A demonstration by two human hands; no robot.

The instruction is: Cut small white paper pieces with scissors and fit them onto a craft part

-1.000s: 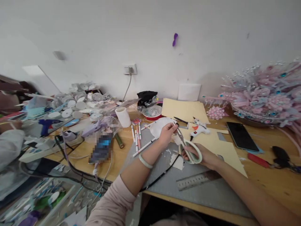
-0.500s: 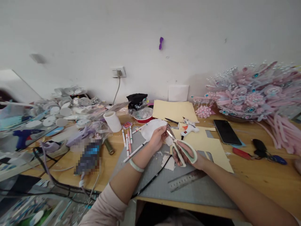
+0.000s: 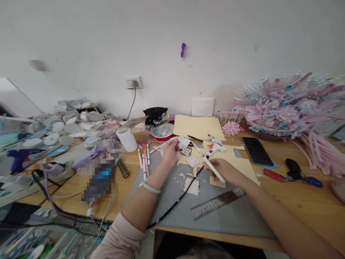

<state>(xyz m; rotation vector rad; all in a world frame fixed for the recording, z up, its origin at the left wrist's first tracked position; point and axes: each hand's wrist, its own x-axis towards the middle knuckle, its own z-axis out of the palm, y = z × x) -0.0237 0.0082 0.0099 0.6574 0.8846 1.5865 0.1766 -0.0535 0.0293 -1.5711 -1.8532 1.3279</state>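
Note:
My left hand (image 3: 170, 150) pinches a white sheet of paper (image 3: 184, 142) above the cutting mat (image 3: 172, 205). In my right hand (image 3: 219, 169) is a pair of scissors (image 3: 214, 168) with pale handles, turned edge-on and apart from the paper. A small white scrap (image 3: 192, 160) lies on the mat between my hands. Below it rests a jagged off-white scrap (image 3: 191, 185), crossed by a black cable (image 3: 175, 204). The steel ruler (image 3: 212, 205) lies nearer me, below my right hand.
Several markers (image 3: 144, 162) and a white cylinder (image 3: 126, 139) stand left of the mat. Yellow card (image 3: 199, 126), a white glue gun (image 3: 215, 149), a phone (image 3: 258, 151) and keys (image 3: 296, 171) lie behind and right. A pink headdress (image 3: 280, 108) fills the far right.
The scissors have left the paper and turned edge-on in my right hand. My left hand has moved slightly left with the paper. A small white scrap now lies on the mat.

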